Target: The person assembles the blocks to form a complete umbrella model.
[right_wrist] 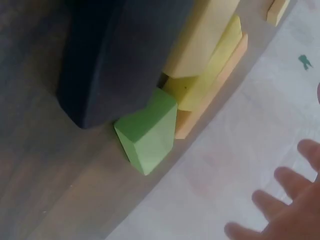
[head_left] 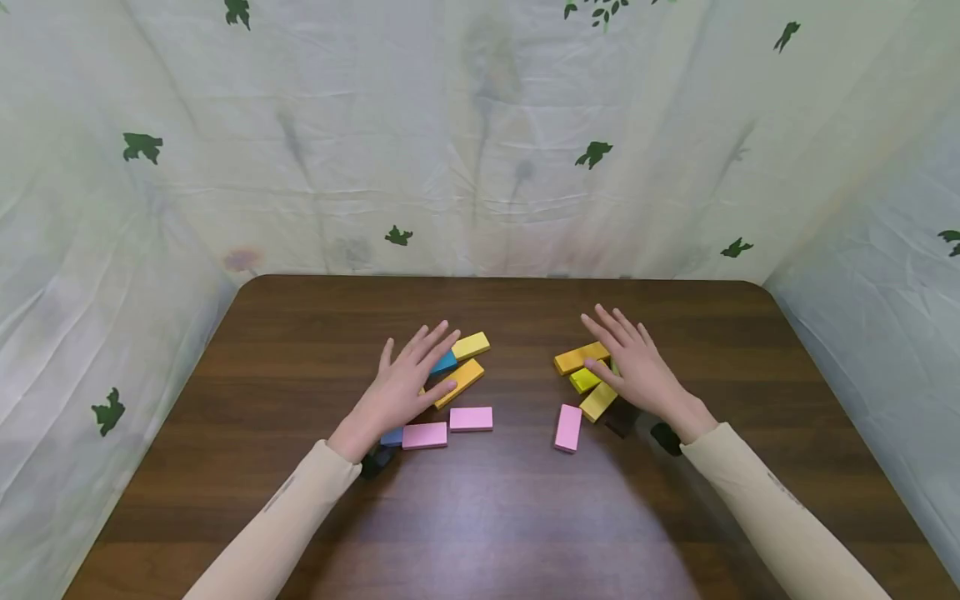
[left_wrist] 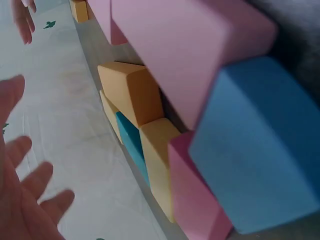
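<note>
My left hand (head_left: pixel 408 383) hovers with fingers spread over the left group of blocks, holding nothing. Around it lie a pale yellow block (head_left: pixel 472 345), a teal block (head_left: pixel 444 362), an orange block (head_left: pixel 461 383) and two pink blocks (head_left: pixel 471 419). The left wrist view also shows a blue block (left_wrist: pixel 255 145) and a darker pink block (left_wrist: pixel 195 190). My right hand (head_left: pixel 637 367), fingers extended and holding nothing, is above the right group: an orange block (head_left: pixel 577 358), a lime block (head_left: pixel 585 381), a yellow block (head_left: pixel 599 402), a green block (right_wrist: pixel 152 135) and a dark block (right_wrist: pixel 125 65), partly hidden.
A single pink block (head_left: pixel 567 428) lies left of the right group, nearer the front. A gap of bare brown tabletop (head_left: pixel 517 375) separates the two groups. Pale cloth (head_left: pixel 487 167) with green leaf shapes hangs behind the table and along both sides.
</note>
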Tool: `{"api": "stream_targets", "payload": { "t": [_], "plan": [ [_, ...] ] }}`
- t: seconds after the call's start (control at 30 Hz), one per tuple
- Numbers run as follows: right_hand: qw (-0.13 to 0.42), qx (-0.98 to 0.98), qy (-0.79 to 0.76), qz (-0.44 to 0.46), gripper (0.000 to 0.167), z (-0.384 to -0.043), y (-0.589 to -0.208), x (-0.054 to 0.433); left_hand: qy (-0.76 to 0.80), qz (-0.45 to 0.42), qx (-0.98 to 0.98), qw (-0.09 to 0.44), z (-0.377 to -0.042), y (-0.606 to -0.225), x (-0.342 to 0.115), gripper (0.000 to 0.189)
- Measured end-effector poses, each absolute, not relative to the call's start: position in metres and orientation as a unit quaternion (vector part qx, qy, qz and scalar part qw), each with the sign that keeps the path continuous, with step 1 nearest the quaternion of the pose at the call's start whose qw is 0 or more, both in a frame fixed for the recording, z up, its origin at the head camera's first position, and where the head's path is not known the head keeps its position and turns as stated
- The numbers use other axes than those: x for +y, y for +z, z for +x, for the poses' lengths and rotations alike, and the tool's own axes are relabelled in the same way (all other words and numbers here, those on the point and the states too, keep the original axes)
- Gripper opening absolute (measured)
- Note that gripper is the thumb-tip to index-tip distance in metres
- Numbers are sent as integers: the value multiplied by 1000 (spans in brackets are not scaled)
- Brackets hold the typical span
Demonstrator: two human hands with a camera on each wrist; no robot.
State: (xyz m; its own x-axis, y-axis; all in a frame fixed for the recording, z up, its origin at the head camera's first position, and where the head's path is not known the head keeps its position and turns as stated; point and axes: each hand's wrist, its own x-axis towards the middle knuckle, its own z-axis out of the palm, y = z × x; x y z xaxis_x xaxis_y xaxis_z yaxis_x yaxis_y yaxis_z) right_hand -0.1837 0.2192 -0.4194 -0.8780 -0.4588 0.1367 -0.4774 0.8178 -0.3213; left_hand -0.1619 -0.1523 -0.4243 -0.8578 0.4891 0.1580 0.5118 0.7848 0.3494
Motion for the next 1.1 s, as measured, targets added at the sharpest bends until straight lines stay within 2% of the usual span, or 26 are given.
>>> {"api": "stream_targets", "payload": {
  "t": [0.53, 0.77, 1.1],
  "plan": [
    [-4, -912, 205, 356, 63, -154, -434, 221, -227, -391, -891, -26, -135, -440, -162, 55],
    [-14, -903, 196, 381, 57, -140, -442, 221, -211, -412, -886, -38, -122, -444, -160, 50],
    [-1, -877, 206, 434, 46, -129, -448, 221, -177, -442, -879, 21, -106, -449, -153, 49]
  ]
}}
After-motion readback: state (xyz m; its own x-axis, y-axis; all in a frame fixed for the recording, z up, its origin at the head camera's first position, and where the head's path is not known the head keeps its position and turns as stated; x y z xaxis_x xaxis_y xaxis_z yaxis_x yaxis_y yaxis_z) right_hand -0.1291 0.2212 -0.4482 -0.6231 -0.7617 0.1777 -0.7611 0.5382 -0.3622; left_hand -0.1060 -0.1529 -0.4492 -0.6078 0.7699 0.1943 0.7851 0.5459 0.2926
